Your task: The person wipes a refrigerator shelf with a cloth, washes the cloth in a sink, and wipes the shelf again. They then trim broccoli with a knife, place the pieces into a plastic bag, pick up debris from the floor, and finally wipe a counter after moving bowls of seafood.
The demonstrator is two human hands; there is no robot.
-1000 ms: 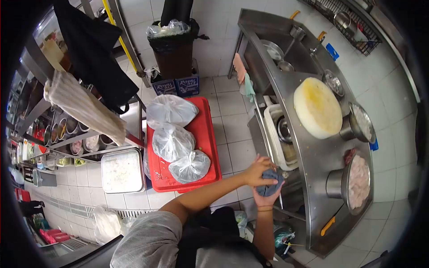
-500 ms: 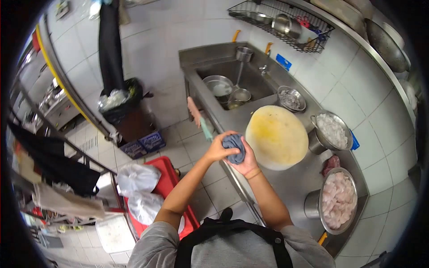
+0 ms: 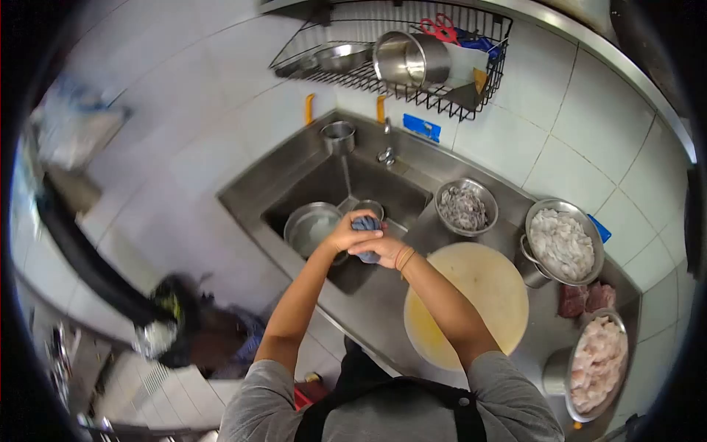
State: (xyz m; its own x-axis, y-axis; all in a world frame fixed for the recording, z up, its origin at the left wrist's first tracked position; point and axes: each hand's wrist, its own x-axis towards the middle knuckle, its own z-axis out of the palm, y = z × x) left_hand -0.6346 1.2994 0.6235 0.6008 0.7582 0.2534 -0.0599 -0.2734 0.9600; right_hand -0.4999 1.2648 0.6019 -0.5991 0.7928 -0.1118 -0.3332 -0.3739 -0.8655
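Note:
A bunched grey-blue cloth [image 3: 366, 222] is pressed between my two hands over the near right part of the steel sink [image 3: 259, 215]. My left hand [image 3: 347, 236] is closed around its left side. From the right, my right hand [image 3: 385, 251] grips the lower part, a rubber band around that wrist. Beneath and behind the hands, a metal bowl [image 3: 305, 222] with cloudy liquid and a smaller strainer [image 3: 370, 207] sit in the basin, partly covered. The round cutting board [image 3: 486, 291], stained yellow, lies under my right forearm.
Along the wall stand a bowl of greyish strips [image 3: 464, 208], a colander of white pieces [image 3: 562, 245], dark red meat [image 3: 573, 300] and a bowl of pale pink meat [image 3: 598, 365]. A tap [image 3: 387, 151] rises behind the sink, below a wire rack [image 3: 442, 96]. A bin [image 3: 180, 309] stands left.
Both hands, still holding the cloth, have moved from beside the counter's front edge to over the sink. My view has turned and come closer to the sink.

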